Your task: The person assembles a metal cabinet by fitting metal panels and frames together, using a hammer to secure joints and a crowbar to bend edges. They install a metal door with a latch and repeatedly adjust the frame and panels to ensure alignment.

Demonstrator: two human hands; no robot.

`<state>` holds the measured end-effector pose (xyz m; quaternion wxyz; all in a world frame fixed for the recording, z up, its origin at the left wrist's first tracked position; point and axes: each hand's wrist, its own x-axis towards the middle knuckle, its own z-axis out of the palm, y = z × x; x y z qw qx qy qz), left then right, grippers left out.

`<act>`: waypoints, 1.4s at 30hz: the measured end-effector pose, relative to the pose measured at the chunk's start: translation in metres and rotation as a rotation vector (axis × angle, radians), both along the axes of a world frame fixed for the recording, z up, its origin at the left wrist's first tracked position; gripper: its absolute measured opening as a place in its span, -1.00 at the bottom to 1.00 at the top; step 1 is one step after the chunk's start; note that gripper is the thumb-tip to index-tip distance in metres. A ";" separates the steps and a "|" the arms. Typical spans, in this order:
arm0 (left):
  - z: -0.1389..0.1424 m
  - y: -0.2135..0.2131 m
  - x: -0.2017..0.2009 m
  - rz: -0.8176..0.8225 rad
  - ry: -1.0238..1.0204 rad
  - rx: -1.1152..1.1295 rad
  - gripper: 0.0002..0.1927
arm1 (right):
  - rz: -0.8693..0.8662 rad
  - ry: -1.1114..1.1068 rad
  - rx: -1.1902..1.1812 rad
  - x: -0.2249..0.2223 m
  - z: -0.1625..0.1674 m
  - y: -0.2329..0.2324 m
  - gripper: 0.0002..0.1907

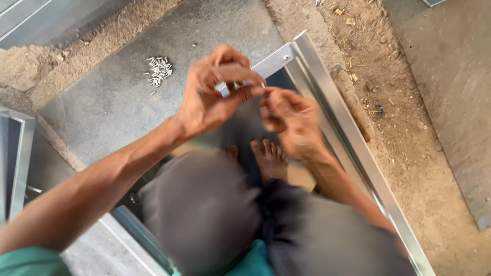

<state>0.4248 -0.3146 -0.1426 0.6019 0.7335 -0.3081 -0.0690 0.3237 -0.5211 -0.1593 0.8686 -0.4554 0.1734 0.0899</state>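
Note:
My left hand (215,94) is raised above a silvery metal frame (327,102) that lies on the ground, its fingers pinched on a small shiny screw (263,84). Right beside it, my right hand (291,120) has its fingertips curled in toward the same spot, almost touching the left fingers; whether it grips anything is blurred. The frame's corner sits just behind both hands. My knees in grey trousers and a bare foot (268,158) are below them.
A small heap of screws (159,69) lies on the grey concrete slab (117,102) at the upper left. More metal sections (18,153) lie at the left edge. Sandy dirt (399,102) with small debris runs along the frame's right side.

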 end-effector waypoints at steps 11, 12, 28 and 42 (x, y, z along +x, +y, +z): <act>0.002 -0.027 -0.004 -0.062 -0.202 0.511 -0.80 | -0.059 0.166 0.836 0.001 -0.119 0.024 -0.85; -0.004 -0.034 -0.001 -0.030 -0.194 0.484 -0.75 | -0.093 0.209 0.800 0.009 -0.132 0.023 -0.81; -0.040 -0.061 0.021 0.045 -0.196 0.319 -0.61 | -0.154 -0.318 0.706 0.046 -0.148 0.002 -0.62; -0.012 -0.061 0.003 0.000 -0.442 0.296 -0.68 | -0.625 0.336 2.151 -0.062 -0.124 -0.050 -0.61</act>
